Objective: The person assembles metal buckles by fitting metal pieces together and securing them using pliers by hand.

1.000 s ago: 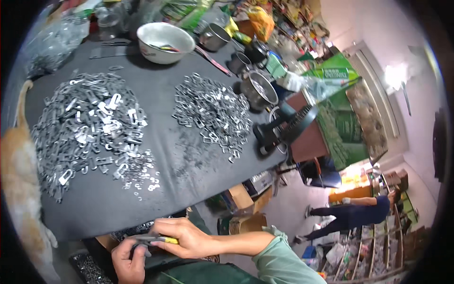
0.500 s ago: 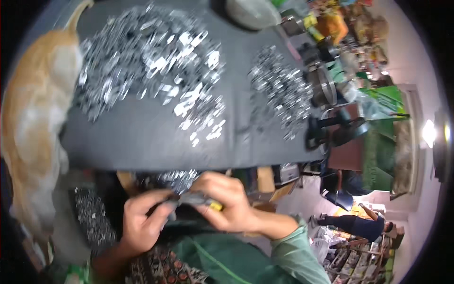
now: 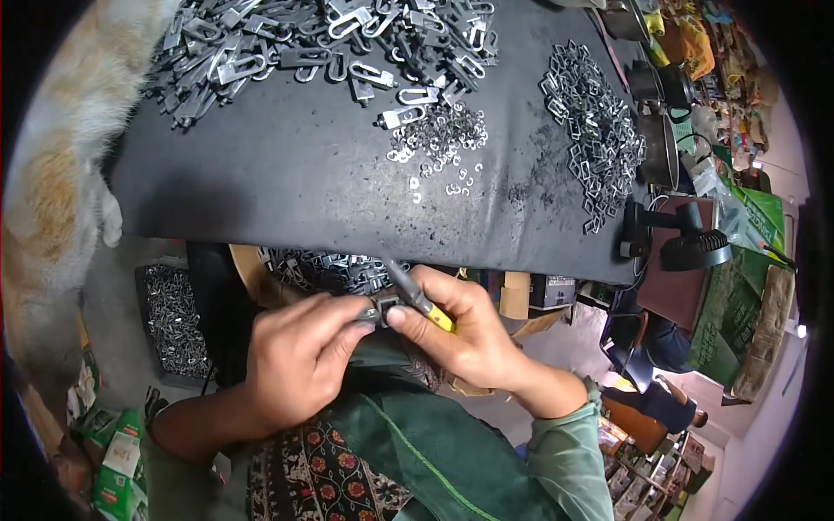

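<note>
My left hand (image 3: pixel 304 356) is closed, pinching a small metal clip (image 3: pixel 372 314) between thumb and fingertips. Closed as well, my right hand (image 3: pixel 469 339) grips a tool with a tapered grey end and a yellow part (image 3: pixel 440 319), its grey end pointing up and left. The right thumb presses on a small dark metal loop (image 3: pixel 387 306) at the clip, where both hands meet. Just beyond the hands, below the table edge, an open cardboard box (image 3: pixel 248 267) holds many metal pieces. Fingers hide part of the clip and the tool.
On the dark table (image 3: pixel 287 191) lie a large heap of metal clips (image 3: pixel 330 43), small C-shaped rings (image 3: pixel 443 135) and rectangular loops (image 3: pixel 595 130). An orange-and-white cat (image 3: pixel 69 174) lies along the left. A bin of metal parts (image 3: pixel 174 321) stands lower left; a black lamp (image 3: pixel 686 243) stands right.
The view has shifted and sharpened, the table edge now sitting higher in it. The right-hand tool has turned so its grey end points upward. Both hands remain together.
</note>
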`<state>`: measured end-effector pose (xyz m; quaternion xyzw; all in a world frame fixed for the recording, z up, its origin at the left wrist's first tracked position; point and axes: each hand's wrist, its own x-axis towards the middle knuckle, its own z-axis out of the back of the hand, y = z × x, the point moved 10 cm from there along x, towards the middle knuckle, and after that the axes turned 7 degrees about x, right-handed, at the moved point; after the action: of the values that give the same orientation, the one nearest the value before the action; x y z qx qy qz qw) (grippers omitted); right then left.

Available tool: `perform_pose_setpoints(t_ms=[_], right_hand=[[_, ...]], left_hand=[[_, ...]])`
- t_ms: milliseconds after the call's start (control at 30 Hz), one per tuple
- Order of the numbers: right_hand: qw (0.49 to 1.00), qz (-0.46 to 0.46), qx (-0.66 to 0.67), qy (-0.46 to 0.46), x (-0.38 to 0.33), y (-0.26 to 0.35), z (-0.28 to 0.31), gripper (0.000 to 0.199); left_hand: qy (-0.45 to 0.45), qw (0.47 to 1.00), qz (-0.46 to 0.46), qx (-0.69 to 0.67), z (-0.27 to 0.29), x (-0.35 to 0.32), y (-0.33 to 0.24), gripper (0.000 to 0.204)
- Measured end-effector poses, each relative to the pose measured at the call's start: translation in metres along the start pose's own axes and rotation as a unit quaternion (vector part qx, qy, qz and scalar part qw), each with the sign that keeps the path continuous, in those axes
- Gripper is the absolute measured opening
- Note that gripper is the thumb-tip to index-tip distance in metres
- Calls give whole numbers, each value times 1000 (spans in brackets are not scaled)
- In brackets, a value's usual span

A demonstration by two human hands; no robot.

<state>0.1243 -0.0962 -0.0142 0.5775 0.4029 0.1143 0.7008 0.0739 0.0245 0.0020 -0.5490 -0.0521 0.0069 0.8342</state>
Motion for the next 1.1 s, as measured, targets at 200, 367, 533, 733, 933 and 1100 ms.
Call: perform_pose_setpoints(t_ms=[200, 367, 533, 733, 933, 1100], right_hand=[[787, 252, -558, -78, -1, 84, 42, 33], [664, 296, -683, -69, 27, 101, 61, 36], [587, 361, -723, 48, 48, 105, 51, 34], [556, 376, -728, 139, 64, 106, 38, 50], [525, 387, -740, 163, 65, 103, 36, 48], [546, 391, -727, 143, 60, 109, 36, 29]], left_hand=[[276, 836, 278, -383, -53, -19, 35, 29], [278, 843, 266, -377, -57, -18, 34, 28], [261, 879, 216, -334, -53, -5, 27, 18], [198, 944, 124, -234, -35, 9, 26, 11], [186, 941, 160, -235, -28, 6, 31, 16], [154, 946, 143, -246, -20, 18, 23, 17]])
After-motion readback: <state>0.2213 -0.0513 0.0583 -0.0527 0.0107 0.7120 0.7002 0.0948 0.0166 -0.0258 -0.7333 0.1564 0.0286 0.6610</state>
